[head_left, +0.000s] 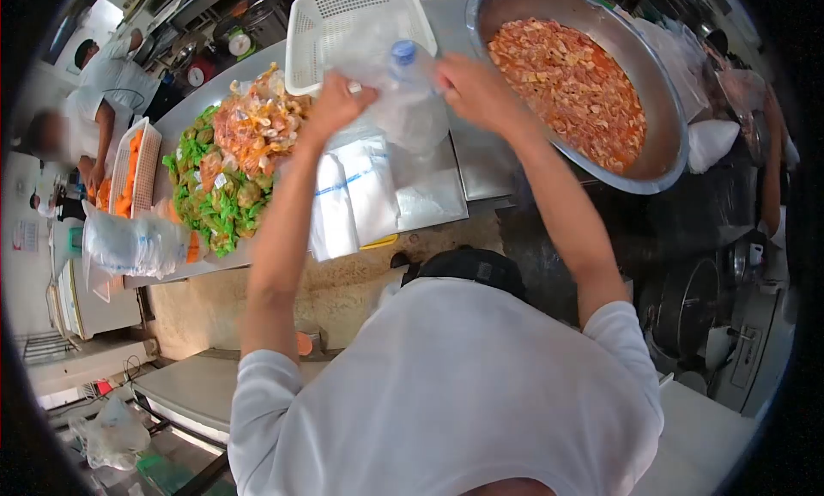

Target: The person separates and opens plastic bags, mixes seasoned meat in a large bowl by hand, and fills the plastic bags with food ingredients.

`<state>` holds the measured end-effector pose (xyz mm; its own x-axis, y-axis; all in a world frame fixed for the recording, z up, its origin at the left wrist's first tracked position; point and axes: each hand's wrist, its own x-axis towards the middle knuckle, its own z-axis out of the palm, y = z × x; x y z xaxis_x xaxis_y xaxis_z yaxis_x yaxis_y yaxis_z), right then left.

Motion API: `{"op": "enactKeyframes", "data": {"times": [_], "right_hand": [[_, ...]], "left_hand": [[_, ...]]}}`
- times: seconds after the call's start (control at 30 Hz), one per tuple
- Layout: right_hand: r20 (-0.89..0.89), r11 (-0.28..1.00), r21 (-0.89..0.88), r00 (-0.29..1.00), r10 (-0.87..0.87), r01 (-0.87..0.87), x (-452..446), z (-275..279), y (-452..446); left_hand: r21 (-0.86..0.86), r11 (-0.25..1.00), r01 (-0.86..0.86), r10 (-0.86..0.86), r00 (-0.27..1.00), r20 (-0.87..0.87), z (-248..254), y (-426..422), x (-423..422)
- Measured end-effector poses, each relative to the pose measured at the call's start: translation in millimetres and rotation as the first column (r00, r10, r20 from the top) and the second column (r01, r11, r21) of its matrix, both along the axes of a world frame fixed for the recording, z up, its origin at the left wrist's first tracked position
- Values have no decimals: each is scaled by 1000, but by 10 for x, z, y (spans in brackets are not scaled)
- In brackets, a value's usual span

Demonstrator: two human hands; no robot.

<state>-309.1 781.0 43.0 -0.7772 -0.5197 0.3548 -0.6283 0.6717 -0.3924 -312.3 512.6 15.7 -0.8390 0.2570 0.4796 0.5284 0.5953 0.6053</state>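
Observation:
My left hand [339, 108] is closed, fingers pinching one edge of a thin clear plastic bag [373, 67]. Opposite it, my right hand [475, 88] is closed too and grips the other side of the bag, which spans the gap between my hands. Behind and below the film stands a clear plastic jug [412, 110] with a blue cap [403, 52]. Flat plastic bags with a blue stripe [352, 191] lie on the table just below my left hand. To the right of my right hand is a large metal basin [665, 166] of cut, marinated meat [566, 88].
A white perforated basket [300, 45] stands behind my hands. Green bags [210, 204] and filled clear bags [262, 123] are piled left, beside bundled plastic bags [142, 243] and a basket of orange items [148, 166]. Co-workers [116, 110] stand at far left; another arm [772, 153] shows right.

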Motion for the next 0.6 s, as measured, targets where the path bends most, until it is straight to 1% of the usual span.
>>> {"op": "enactKeyframes", "data": {"times": [0.03, 0.07, 0.1, 0.13, 0.17, 0.2, 0.23, 0.27, 0.3, 0.33, 0.37, 0.4, 0.43, 0.5, 0.57, 0.6], "right_hand": [[95, 999, -31, 995, 37, -34, -94, -605, 65], [186, 996, -66, 980, 73, -62, -191, -1085, 128], [293, 966, -257, 954, 67, 11, -146, -1272, 123], [408, 898, -426, 909, 82, 110, 3, -1399, 127], [416, 789, -570, 909, 37, 229, 21, -1404, 170], [436, 646, -685, 900, -5, 336, 44, -1416, 230], [482, 477, -761, 876, -38, 439, 160, -1483, 262], [553, 488, -722, 833, -19, 490, 237, -1572, 263], [618, 502, -680, 786, 1, 534, 304, -1675, 244], [681, 517, -634, 732, 21, 575, 435, -1657, 184], [763, 640, -515, 645, 39, 571, 592, -1640, 85], [784, 730, -473, 613, 94, 494, 673, -1708, -47], [810, 808, -425, 570, 138, 409, 771, -1744, -172], [673, 805, -544, 695, 251, 235, 925, -1769, -498], [558, 780, -586, 808, 191, 220, 1011, -1628, -897], [562, 794, -575, 801, 208, 197, 1002, -1570, -958]], "left_hand": [[1, 1000, 14, -14, 988, 153, -465, -74, 14], [4, 1000, 31, -31, 954, 299, -838, -113, 35], [310, 947, -82, -38, 932, 361, -1116, -42, 135], [573, 792, -211, -67, 902, 426, -1314, 19, 338], [500, 790, -354, 161, 907, 389, -1362, -35, 484], [434, 750, -499, 380, 862, 334, -1399, -85, 644], [90, 842, -532, 454, 790, 412, -1331, -104, 862], [-259, 839, -478, 543, 711, 448, -1245, -112, 1034], [-390, 820, -418, 565, 699, 439, -1400, -112, 1195], [-465, 772, -433, 615, 691, 378, -1588, -143, 1250], [-338, 811, -478, 580, 735, 352, -1742, -211, 1326], [-202, 841, -502, 542, 782, 307, -1752, -243, 1334], [-110, 860, -499, 502, 785, 363, -1691, -242, 1338], [77, 865, -496, 409, 785, 465, -1543, -239, 1377], [118, 895, -431, 347, 836, 425, -1398, -187, 1397], [139, 908, -395, 313, 861, 401, -1315, -148, 1399]]}}
